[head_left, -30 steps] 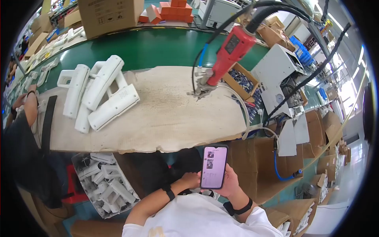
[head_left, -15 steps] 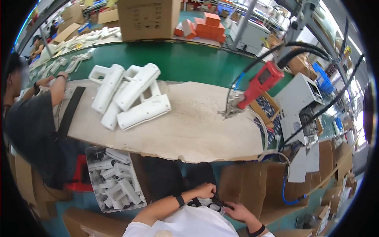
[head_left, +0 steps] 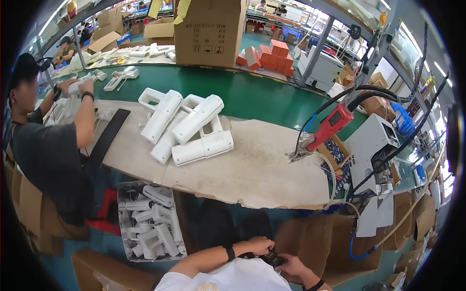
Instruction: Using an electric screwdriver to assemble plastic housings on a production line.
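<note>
Black and partly blurred, a small dark object [head_left: 274, 259] of a kind too unclear to name is at the wearer's lap in the head view, between the left hand [head_left: 261, 245] and the right hand [head_left: 292, 265]. The left hand's fingers curl at its upper side, the right hand's at its right side; whether either pinches it firmly, I cannot tell. A slack hold could let it slip past the dark trousers [head_left: 215, 228], perhaps toward the open brown cardboard box [head_left: 306, 242] on the right. Lifting both hands abruptly could knock them against the ragged front edge of the tan cardboard sheet [head_left: 262, 167]. On that sheet, four white plastic handled housings [head_left: 199, 119] overlap, so a bump could make one slide. The upright red tool [head_left: 332, 127] trails black hoses [head_left: 368, 92] that could catch a forearm.

Sideways room at the lap is bounded by a pale bin of white parts [head_left: 121, 237] and the brown box. Above, bare cardboard runs between housings and tool; a co-worker's arm [head_left: 85, 116] occupies the far left.
</note>
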`<act>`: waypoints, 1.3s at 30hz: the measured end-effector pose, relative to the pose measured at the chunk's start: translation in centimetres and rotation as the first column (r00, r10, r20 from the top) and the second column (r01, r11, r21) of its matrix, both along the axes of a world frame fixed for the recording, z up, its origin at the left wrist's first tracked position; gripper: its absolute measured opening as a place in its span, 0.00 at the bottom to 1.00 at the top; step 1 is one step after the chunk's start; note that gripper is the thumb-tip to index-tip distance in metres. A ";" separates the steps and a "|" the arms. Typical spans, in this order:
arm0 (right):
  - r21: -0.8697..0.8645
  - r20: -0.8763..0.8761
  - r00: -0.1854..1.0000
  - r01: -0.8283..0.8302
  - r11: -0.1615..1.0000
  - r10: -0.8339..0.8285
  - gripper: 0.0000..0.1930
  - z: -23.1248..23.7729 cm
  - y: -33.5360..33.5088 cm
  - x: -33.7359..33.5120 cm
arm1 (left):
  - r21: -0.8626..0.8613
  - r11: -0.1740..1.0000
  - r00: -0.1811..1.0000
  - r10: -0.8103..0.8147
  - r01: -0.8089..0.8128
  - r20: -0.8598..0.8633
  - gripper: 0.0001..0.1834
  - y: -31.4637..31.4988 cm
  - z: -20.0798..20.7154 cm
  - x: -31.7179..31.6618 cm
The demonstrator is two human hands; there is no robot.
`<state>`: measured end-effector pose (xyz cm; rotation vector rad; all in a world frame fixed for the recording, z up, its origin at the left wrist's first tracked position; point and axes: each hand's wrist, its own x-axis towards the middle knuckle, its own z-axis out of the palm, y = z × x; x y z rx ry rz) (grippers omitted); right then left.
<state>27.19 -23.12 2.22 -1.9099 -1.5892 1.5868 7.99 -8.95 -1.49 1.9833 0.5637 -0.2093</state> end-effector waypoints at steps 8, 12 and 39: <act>0.122 0.634 0.765 -0.241 0.963 0.111 0.16 -0.8 2.8 -4.3 | 0.082 0.992 0.995 -0.095 0.092 0.035 0.10 -0.6 3.2 -1.1; 0.366 0.355 0.933 -0.194 0.910 0.056 0.18 11.9 6.7 -4.0 | 0.265 0.903 0.924 0.267 -0.339 0.273 0.14 5.3 16.5 -9.5; 0.615 -0.730 0.638 0.770 0.171 -0.245 0.08 26.9 25.9 -9.9 | 0.926 0.361 0.863 0.496 -0.107 -0.094 0.44 14.1 17.0 -16.5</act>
